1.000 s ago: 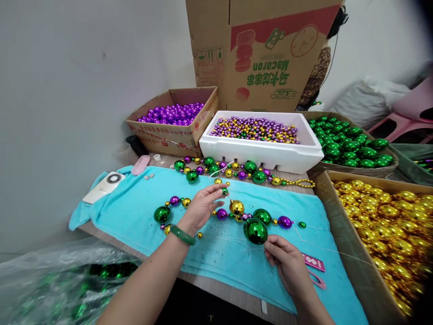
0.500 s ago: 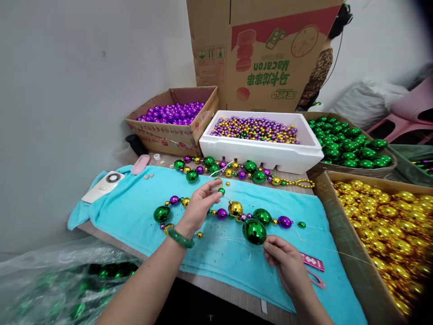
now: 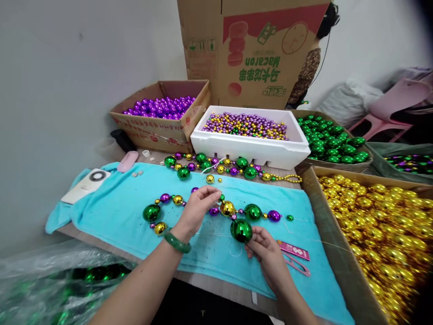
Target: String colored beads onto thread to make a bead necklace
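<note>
My left hand (image 3: 199, 208), a green bangle (image 3: 177, 242) on its wrist, pinches the thin clear string beside a small green bead (image 3: 222, 197). A gold bead (image 3: 228, 208), a small purple bead (image 3: 233, 217) and a large green bead (image 3: 241, 230) follow on down to my right hand (image 3: 265, 250). Its closed fingers grip the large green bead's lower right side. Behind and around my left hand lies a bead strand (image 3: 151, 212) of green, purple and gold on the turquoise towel (image 3: 115, 198). To the right, a loose small green bead (image 3: 290, 217) rests near the string.
A finished-looking bead strand (image 3: 183, 173) lies behind. Boxes of purple beads (image 3: 152, 134), small mixed beads (image 3: 248, 151), green beads (image 3: 333, 140) and gold beads (image 3: 345, 253) stand around the towel. A pink threader-like tool (image 3: 297, 264), a pink case (image 3: 127, 161) and a white device (image 3: 84, 186) lie there too.
The small green bead and gold bead now sit close together by my left fingertips, where string showed between them. The camera view has shifted slightly right.
</note>
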Demonstrator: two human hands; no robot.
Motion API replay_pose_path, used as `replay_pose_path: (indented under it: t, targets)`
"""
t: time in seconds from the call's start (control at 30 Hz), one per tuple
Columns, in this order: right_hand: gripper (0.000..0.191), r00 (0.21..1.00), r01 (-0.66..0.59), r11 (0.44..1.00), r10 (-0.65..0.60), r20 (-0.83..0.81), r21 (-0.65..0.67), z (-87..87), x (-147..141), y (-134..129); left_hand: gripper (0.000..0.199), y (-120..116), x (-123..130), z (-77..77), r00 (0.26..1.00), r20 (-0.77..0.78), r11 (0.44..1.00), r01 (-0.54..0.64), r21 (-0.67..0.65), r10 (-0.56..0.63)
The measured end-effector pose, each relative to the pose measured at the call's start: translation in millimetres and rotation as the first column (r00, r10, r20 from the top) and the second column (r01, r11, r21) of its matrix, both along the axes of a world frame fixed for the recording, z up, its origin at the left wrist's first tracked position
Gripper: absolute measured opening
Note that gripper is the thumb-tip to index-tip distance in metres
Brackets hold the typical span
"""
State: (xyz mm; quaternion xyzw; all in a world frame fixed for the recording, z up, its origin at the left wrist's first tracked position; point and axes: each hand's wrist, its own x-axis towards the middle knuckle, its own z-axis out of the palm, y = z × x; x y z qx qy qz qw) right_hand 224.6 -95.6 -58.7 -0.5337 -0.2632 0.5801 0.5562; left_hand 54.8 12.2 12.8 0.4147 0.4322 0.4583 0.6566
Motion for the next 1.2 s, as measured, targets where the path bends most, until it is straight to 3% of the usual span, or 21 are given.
replay_pose_path:
  t: [0.17, 0.3, 0.4, 0.47, 0.57, 0.67, 0.8, 0.97, 1.2]
  targets:
    - [0.027, 0.998, -0.044, 0.999, 0.043, 0.037, 0.023, -11.8, -5.1, 0.4, 0.022, -5.4, 3.2, 12.3, 0.994, -0.113, 0.996, 0.022, 0.088, -0.012]
    - [0.022, 0.974, -0.137, 0.991, 0.135, 0.182, -0.002, -6.6, -4.0, 1.2, 0.016, -13.1, 5.7, 26.8, 0.984, -0.176, 0.979, 0.06, 0.193, -0.025]
    - [0.022, 0.946, -0.125, 0.991, 0.134, 0.295, -0.048, -0.4, 2.2, 0.5, 0.012, -17.5, 6.5, 35.2, 0.974, -0.219, 0.966, 0.105, 0.237, -0.052]
    - [0.023, 0.933, -0.074, 0.997, 0.083, 0.351, -0.038, 6.7, 6.9, 1.4, 0.011, -19.4, 7.1, 39.9, 0.971, -0.23, 0.955, 0.128, 0.268, -0.066]
    - [0.023, 0.905, -0.007, 0.995, -0.035, 0.424, 0.097, 27.9, 8.6, 6.3, 0.011, -22.6, 8.8, 47.8, 0.972, -0.218, 0.942, 0.15, 0.3, -0.085]
    - [0.026, 0.898, -0.049, 0.966, -0.069, 0.435, 0.254, 56.3, 0.9, 13.7, 0.011, -27.4, 11.8, 59.4, 0.978, -0.186, 0.929, 0.154, 0.337, -0.095]
    - [0.016, 0.869, -0.172, 0.935, -0.004, 0.494, 0.309, 78.3, -12.0, 21.2, 0.009, -34.6, 14.9, 78.9, 0.989, -0.12, 0.91, 0.123, 0.396, -0.082]
    - [0.012, 0.862, -0.213, 0.932, 0.038, 0.505, 0.293, 75.0, -16.1, 21.4, 0.007, -38.4, 15.1, 95.9, 0.997, -0.069, 0.898, 0.066, 0.436, -0.04]
    - [0.014, 0.863, -0.247, 0.936, 0.095, 0.496, 0.251, 75.5, -12.7, 20.7, 0.008, -34.5, 14.3, 103.0, 0.998, 0.045, 0.893, -0.067, 0.445, 0.053]
